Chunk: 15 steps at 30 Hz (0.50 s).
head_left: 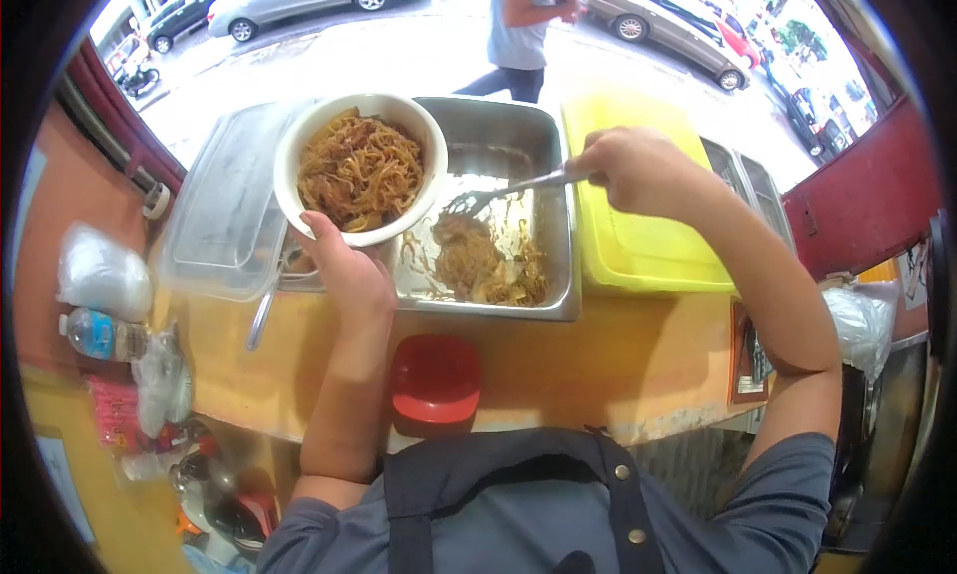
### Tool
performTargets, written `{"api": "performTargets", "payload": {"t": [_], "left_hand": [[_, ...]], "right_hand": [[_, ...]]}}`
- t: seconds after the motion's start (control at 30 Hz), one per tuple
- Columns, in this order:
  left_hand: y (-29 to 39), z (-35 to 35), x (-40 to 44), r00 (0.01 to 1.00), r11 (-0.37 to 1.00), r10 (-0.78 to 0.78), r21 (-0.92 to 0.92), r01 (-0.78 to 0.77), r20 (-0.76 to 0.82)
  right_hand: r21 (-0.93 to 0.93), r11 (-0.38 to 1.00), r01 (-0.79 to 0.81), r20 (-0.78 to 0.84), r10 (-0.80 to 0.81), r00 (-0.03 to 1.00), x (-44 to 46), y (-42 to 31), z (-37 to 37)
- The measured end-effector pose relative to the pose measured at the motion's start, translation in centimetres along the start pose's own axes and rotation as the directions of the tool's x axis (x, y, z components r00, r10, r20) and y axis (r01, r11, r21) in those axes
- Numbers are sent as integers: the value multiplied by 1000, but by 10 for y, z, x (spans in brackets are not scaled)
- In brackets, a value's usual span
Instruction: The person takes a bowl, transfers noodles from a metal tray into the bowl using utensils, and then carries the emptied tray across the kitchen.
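Observation:
My left hand grips the rim of a white bowl, thumb at its near edge. Brown noodles fill the bowl, which is held above the left part of a steel food pan. In my right hand is the handle of a metal serving spoon, fingers closed round it. The spoon's slotted-looking head reaches down into the pan, touching or just above a smaller heap of noodles there.
A clear plastic lid lies left of the pan, a yellow-green lid right of it. A red bowl sits near the counter's front edge. Another utensil handle sticks out at left. Beyond, a person walks past parked cars.

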<state>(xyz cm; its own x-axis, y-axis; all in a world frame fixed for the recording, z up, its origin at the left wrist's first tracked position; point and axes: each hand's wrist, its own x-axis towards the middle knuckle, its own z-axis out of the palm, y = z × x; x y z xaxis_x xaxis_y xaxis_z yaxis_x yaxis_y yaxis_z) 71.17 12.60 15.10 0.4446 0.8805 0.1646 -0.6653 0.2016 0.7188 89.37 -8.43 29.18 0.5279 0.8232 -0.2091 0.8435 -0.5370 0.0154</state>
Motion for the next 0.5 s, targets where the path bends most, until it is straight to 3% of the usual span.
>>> {"api": "performTargets", "payload": {"t": [0.07,0.17,0.27,0.37,0.47,0.5], "left_hand": [[1,4,0,999,1000,10,24,-9,-51],[3,12,-2,996,999,16,29,-13,-82],[5,11,-1,997,1000,-17,15,18,-73],[4,11,-2,997,1000,-14,24,16,-73],[3,8,1,998,998,21,52,-18,-59],[0,5,3,998,998,33,64,-29,-49]], "right_hand": [[89,988,129,34,-132,991,-1,1,8],[99,988,121,171,-137,976,-12,-9,-4],[150,980,130,182,-156,971,-9,8,5],[378,925,-37,340,-101,935,-6,20,-4],[428,866,-259,458,39,888,-16,27,-23],[471,845,-252,428,30,903,-19,31,-23]]}}
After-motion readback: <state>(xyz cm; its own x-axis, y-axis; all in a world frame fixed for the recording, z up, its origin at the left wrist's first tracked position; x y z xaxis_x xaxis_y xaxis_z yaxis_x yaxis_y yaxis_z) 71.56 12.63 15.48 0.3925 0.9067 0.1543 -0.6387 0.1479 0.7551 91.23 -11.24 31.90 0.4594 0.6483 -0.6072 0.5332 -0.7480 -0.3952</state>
